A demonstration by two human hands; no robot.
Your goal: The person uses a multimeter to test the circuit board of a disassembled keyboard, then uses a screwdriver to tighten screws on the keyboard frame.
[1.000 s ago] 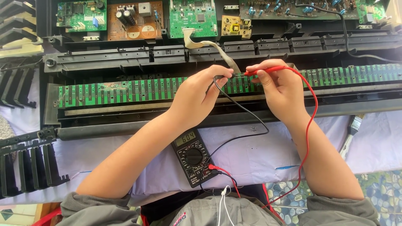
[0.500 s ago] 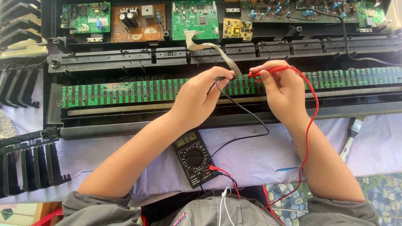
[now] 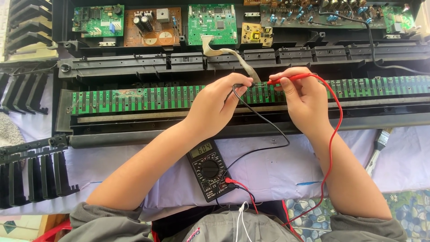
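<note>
At the centre of the frame, the left hand (image 3: 219, 105) pinches the black probe (image 3: 244, 85) in a closed grip, its tip on the long green contact board (image 3: 148, 98). Just right of it, the right hand (image 3: 304, 96) pinches the red probe (image 3: 291, 79), tip on the same board. The black multimeter (image 3: 209, 169) lies on the tabletop (image 3: 268, 175) at lower centre, between the forearms, both leads plugged in.

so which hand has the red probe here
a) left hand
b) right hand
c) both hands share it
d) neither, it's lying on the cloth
b: the right hand pinches the red probe against the long green contact strip, its red lead looping back toward the multimeter, while the left hand holds the black probe.
</note>
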